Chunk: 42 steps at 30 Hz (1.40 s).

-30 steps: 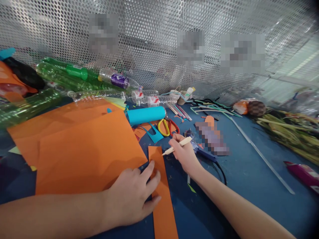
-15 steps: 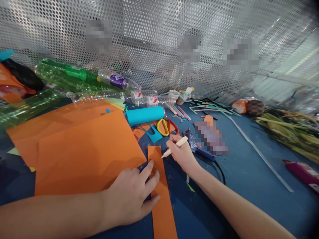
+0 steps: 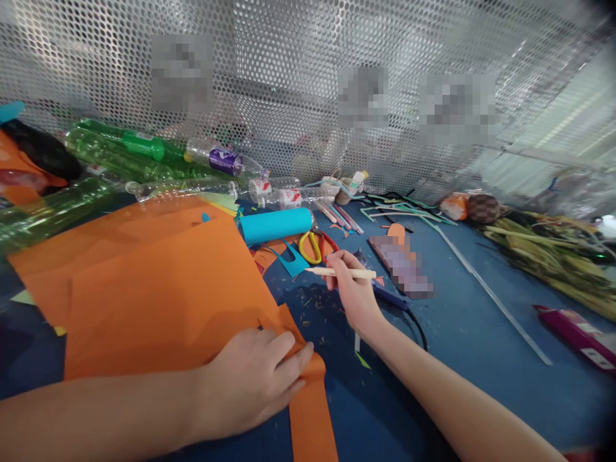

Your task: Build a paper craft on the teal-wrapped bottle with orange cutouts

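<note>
My right hand grips a cream-coloured marker pen, its tip pointing left above the blue table. My left hand has its fingers closed on an orange paper strip. The strip is buckled under those fingers, and its far end tilts left against a large orange paper sheet. Just beyond the pen tip lies a cut blue paper scrap. Scissors with yellow and red handles rest beside it. A blue glue gun lies partly hidden behind my right hand.
Behind these lie a bottle wrapped in blue, clear bottles and green bottles, up against a perforated metal panel. A long pale strip, dried leaves and a magenta box are on the right.
My left hand has curled onto the strip, bending it and shifting its far end left and nearer. The pen has lifted off the strip and swung to nearly level.
</note>
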Tool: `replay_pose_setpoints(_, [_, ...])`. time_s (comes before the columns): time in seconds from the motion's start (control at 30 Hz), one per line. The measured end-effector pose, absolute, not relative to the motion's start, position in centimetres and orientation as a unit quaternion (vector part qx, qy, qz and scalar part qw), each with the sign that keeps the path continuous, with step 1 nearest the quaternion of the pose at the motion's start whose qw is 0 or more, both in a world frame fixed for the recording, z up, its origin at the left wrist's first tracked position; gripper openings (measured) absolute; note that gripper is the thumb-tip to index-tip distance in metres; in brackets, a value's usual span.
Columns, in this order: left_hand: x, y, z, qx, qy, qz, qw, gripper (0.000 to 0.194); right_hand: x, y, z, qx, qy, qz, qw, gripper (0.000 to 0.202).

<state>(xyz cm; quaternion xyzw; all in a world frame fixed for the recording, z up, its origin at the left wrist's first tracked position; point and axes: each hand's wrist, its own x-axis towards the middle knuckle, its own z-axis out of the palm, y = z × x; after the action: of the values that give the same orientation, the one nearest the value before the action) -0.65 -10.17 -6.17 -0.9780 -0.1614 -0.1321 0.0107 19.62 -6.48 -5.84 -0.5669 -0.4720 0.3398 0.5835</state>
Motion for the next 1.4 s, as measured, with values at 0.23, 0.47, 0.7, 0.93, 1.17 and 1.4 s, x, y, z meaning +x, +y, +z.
replay_pose_setpoints(0.23, [-1.3,-10.4,-6.2,-0.965,-0.157,-0.202,0.061,0.045,19.0,-6.9,-5.0,-0.541,-0.531,0.434,0.486,0.038])
replay_pose_setpoints(0.47, [-1.3,-10.2,-6.1,-0.965,-0.159,-0.204,0.049,0.054,19.0,-7.4,-4.2,-0.471,-0.664,0.461,0.352,0.021])
replay_pose_setpoints(0.7, [-1.4,-9.1,-6.6,-0.956,-0.174,-0.218,-0.088,0.048,19.5,-7.6,-3.2,-0.387,-0.631,0.556,0.378,0.023])
replay_pose_setpoints(0.93, [-0.9,-8.8,-5.7,-0.840,-0.337,-0.294,-0.307,0.049,20.0,-6.3,-4.8,-0.473,-0.545,0.444,0.531,0.027])
replay_pose_setpoints(1.17, [-0.7,-7.9,-5.2,-0.683,-0.409,-0.418,-0.437,0.026,21.1,-5.7,-5.7,-0.544,-0.552,0.306,0.552,0.023])
replay_pose_setpoints(1.4, [-1.0,-8.1,-5.3,-0.737,-0.374,-0.381,-0.415,0.020,20.2,-7.4,-3.1,-0.531,-0.721,0.085,0.437,0.021])
